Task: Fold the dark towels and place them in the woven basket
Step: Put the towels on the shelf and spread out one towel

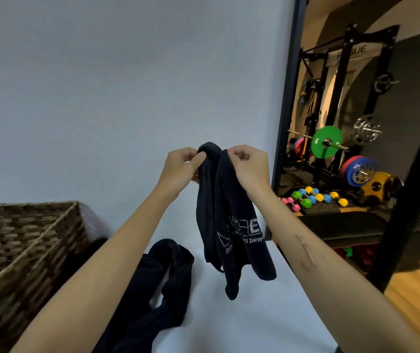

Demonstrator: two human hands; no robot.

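In the middle of the frame a person holds up a dark navy towel with pale printed lettering, and both bare arms reach forward from the lower corners of the picture. The left hand pinches the upper edge of this towel, with the thumb and the curled fingers closed on the cloth. The right hand grips the same upper edge just beside it, also with the fingers curled around the fabric, so the two hands are very near each other at the top of the towel. The towel hangs down freely from the hands in loose folds, above the white table surface, and its lower end does not seem to touch the table. Below it and a little to the left, a second dark towel, crumpled and long, lies on the same white surface and runs toward the bottom edge of the frame. At the lower left of the frame stands the brown woven wicker basket; what is inside it is not visible. Behind everything there is a plain pale wall. On the right side of the frame a dark-framed mirror or opening shows a black weight rack, a green round weight plate on a bar and a row of small coloured dumbbells on the floor.
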